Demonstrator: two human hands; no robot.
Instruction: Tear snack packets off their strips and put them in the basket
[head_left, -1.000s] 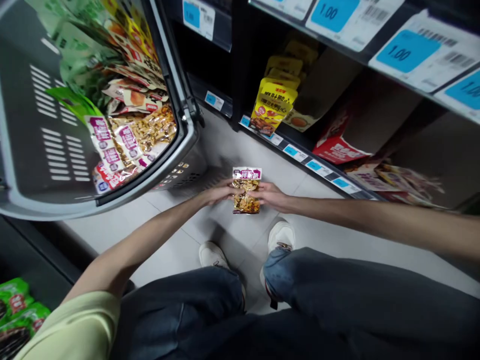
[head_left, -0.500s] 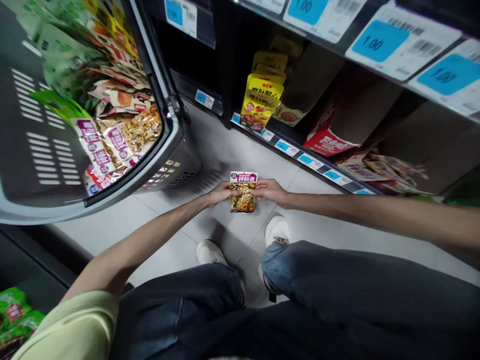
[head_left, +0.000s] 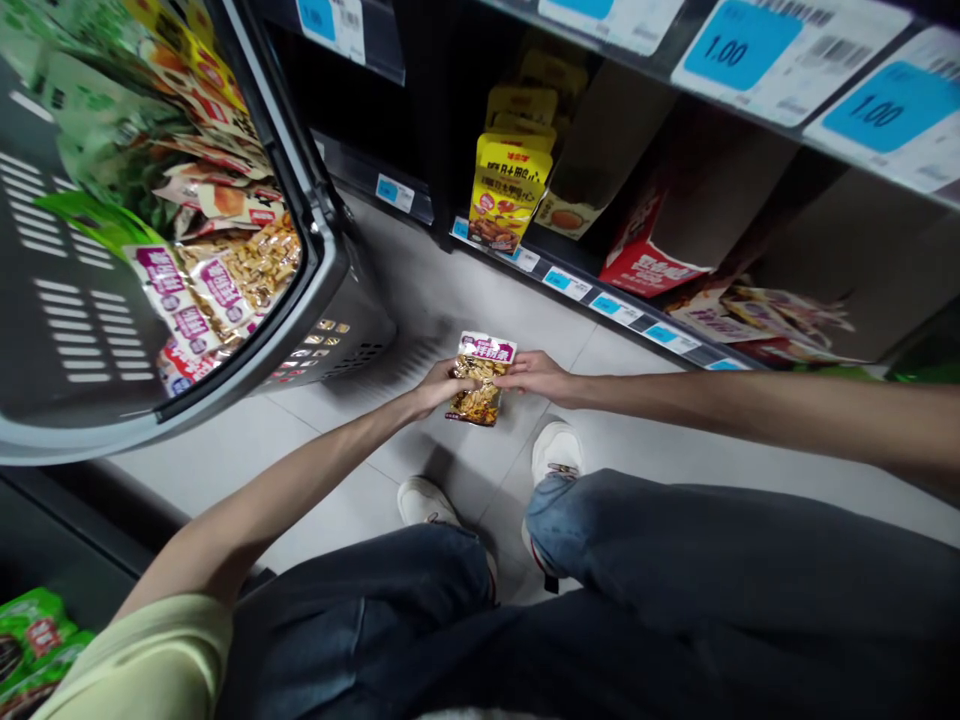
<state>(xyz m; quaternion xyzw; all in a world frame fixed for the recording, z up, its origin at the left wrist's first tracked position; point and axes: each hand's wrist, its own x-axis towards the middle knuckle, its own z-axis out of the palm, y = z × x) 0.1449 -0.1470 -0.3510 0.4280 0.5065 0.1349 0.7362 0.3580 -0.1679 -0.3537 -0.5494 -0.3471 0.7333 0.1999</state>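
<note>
Above the floor, between the basket and the shelf, a snack packet [head_left: 480,385] with a white and purple top and a clear lower part is held at both sides. My left hand [head_left: 437,388] grips its left edge, thumb on the front. On its right edge my right hand [head_left: 538,377] is closed, fingers reaching over the front. The packet tilts slightly, its top leaning right. Packets of the same look [head_left: 225,285] lie in the grey shopping basket [head_left: 330,290] at upper left.
A dark shelf with price tags [head_left: 566,283] runs along the upper right. On its bottom level stand yellow packets [head_left: 510,190], a red box [head_left: 649,255] and more snack packets [head_left: 739,312]. Green packets [head_left: 37,640] lie at lower left. My white shoes [head_left: 556,450] stand on the tiled floor.
The packet has turned from upright to a slight tilt, top to the right, and both hands still hold it. The view has shifted a little, so basket and shelf appear further left.
</note>
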